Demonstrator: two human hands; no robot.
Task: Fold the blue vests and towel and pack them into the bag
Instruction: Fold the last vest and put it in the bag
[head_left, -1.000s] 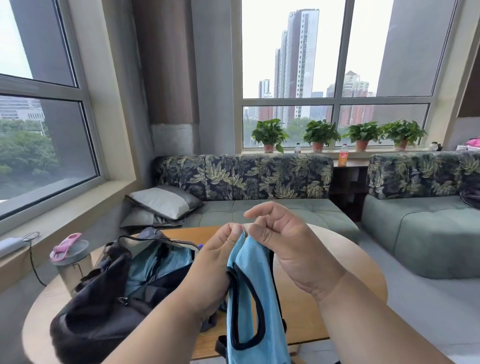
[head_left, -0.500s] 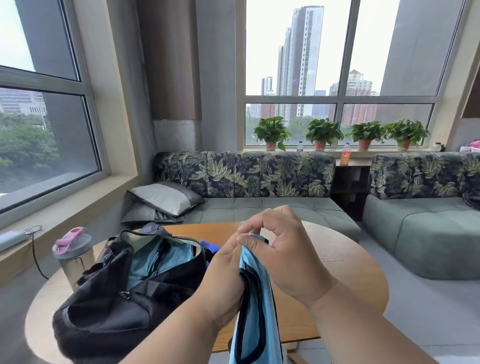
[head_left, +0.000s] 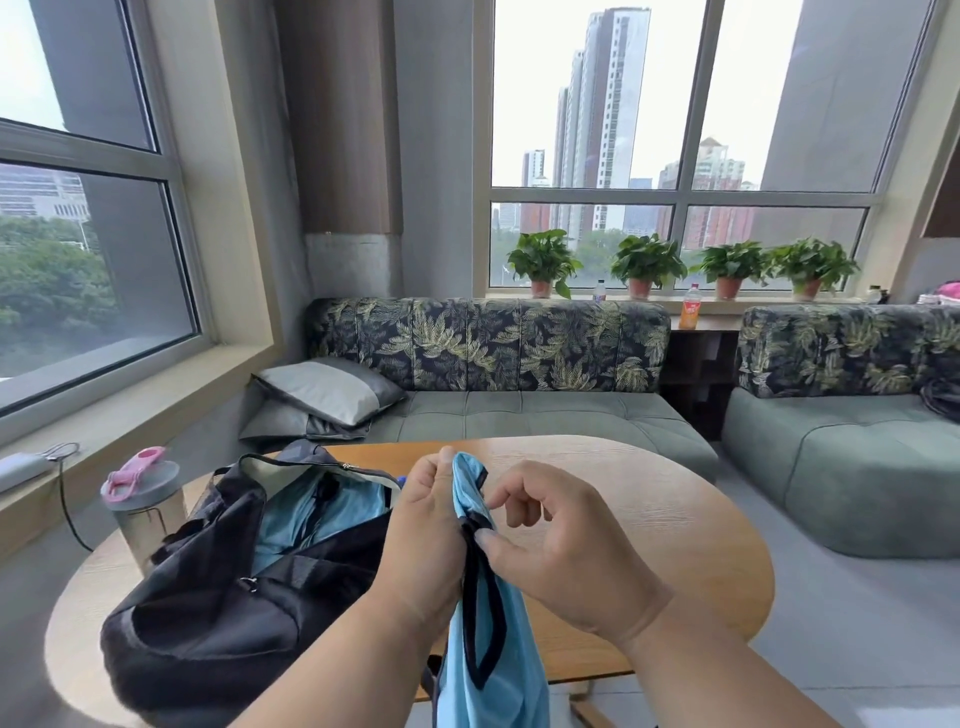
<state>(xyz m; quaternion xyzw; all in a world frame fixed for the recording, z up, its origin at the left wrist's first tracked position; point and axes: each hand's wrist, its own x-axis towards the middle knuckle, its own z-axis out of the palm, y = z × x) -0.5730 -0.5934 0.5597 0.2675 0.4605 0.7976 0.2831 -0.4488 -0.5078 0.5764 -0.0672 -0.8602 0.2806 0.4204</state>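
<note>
A light blue vest (head_left: 493, 660) with dark trim hangs in front of me over the table's near edge. My left hand (head_left: 428, 540) grips its top shoulder strap. My right hand (head_left: 566, 556) pinches the dark trim of the strap just below, thumb against the fabric, fingers curled. To the left, a black bag (head_left: 208, 618) lies open on the round wooden table (head_left: 649, 509). Light blue cloth (head_left: 322, 514) shows inside the bag's opening.
A clear bottle with a pink lid (head_left: 143, 499) stands left of the bag. A cable and a white device (head_left: 21, 467) lie on the window ledge. Behind the table stand green sofas (head_left: 519, 415) with cushions (head_left: 327, 389); potted plants (head_left: 647, 265) line the sill.
My right hand has slid down from the strap's top to the dark trim below, and my left hand now holds the top alone. The view has tilted slightly.
</note>
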